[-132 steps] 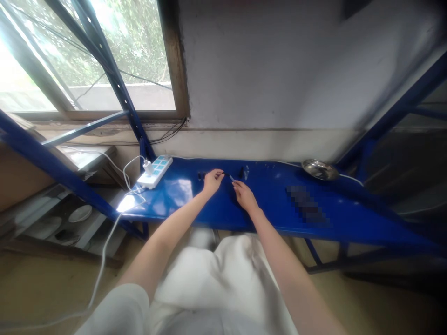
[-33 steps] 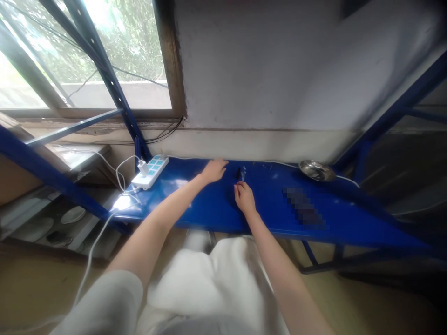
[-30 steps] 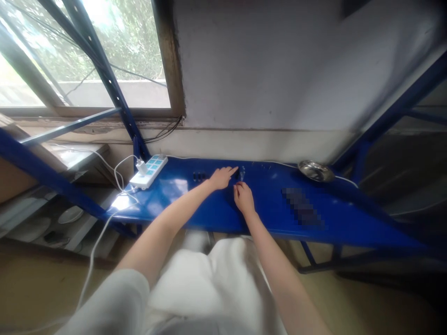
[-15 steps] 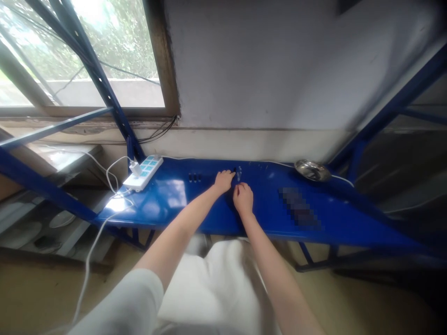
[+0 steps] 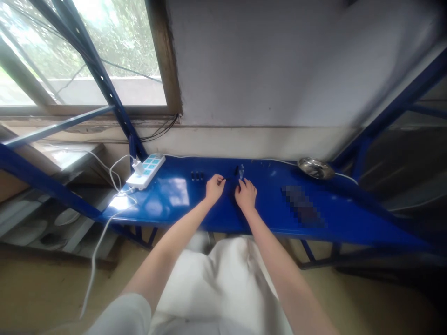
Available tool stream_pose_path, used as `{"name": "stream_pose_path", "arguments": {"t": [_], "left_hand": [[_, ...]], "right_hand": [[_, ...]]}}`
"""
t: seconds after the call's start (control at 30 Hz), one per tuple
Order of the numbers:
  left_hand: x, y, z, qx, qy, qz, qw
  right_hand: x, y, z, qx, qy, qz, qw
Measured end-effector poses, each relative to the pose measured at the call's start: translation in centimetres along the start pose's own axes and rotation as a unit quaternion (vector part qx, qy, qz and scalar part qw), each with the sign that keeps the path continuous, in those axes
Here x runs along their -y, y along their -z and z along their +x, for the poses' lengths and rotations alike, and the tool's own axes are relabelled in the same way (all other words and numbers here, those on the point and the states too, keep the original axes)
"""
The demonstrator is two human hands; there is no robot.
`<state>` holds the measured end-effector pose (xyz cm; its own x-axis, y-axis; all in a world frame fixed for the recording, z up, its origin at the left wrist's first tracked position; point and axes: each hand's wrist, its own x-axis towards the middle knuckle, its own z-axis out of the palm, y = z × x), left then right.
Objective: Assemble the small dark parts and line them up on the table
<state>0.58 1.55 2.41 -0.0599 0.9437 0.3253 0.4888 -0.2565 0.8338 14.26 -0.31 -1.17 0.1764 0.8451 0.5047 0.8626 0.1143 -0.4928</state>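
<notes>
My left hand [image 5: 215, 189] is closed in a pinch over the blue table [image 5: 216, 218]. A small dark stick-like piece [image 5: 226, 178] pokes out from its fingertips; its exact kind is too small to tell. My right hand [image 5: 247, 195] is just to the right, with its fingers apart and reaching forward. Its fingertips are at the near end of a little pile of clear pieces [image 5: 241, 170], and whether they touch is hard to see. Beside that pile lies a small black piece [image 5: 236, 170]. Several short black pieces [image 5: 197, 176] stand in a row left of my left hand.
A white power strip [image 5: 146, 171] with a plugged-in charger [image 5: 137, 166] lies at the table's left end, its cable hanging over the front. At the back right is a shiny metal dish [image 5: 316, 168]. A pixelated dark object [image 5: 303, 206] lies in front of it. Blue frame posts [image 5: 104, 88] flank the table.
My left hand has drawn back to the left from the pieces, with the small dark piece now in its fingers. My right hand's fingers have uncurled and stretched toward the clear pieces.
</notes>
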Motion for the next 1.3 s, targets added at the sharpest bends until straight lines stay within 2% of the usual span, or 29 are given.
{"name": "stream_pose_path", "arguments": {"t": [0.13,0.27,0.5,0.63,0.77,1.0,1.13,1.23,1.3], "left_hand": [[0.7,1.8,-1.7,-0.051,0.05,-0.058,0.996],[1.5,2.3,-2.8,-0.058,0.092,-0.082,0.991],[2.1,2.4,-4.0,-0.061,0.095,-0.097,0.989],[1.9,2.5,-4.0,-0.058,0.103,-0.099,0.988],[1.8,2.6,-4.0,-0.059,0.115,-0.114,0.985],[2.0,2.6,-4.1,-0.069,0.104,-0.146,0.981],[2.0,2.5,-4.1,-0.088,0.1,-0.158,0.978],[2.1,2.4,-4.1,-0.1,0.094,-0.158,0.978],[2.2,2.4,-4.1,-0.1,0.09,-0.166,0.977]], "right_hand": [[-0.8,-1.1,0.7,0.048,-0.04,0.005,0.998],[-1.6,-2.3,1.7,0.08,-0.06,0.008,0.995],[-1.5,-2.9,3.0,0.118,-0.085,-0.022,0.989],[-1.3,-3.2,3.2,0.112,-0.087,-0.02,0.99],[-1.0,-3.0,3.2,0.111,-0.086,-0.021,0.99],[0.2,-1.3,2.6,0.146,-0.08,-0.052,0.985],[1.2,-0.2,1.6,0.106,-0.032,-0.005,0.994],[2.2,0.3,1.1,0.029,0.001,0.074,0.997],[2.9,0.5,1.0,-0.04,-0.005,0.135,0.99]]}}
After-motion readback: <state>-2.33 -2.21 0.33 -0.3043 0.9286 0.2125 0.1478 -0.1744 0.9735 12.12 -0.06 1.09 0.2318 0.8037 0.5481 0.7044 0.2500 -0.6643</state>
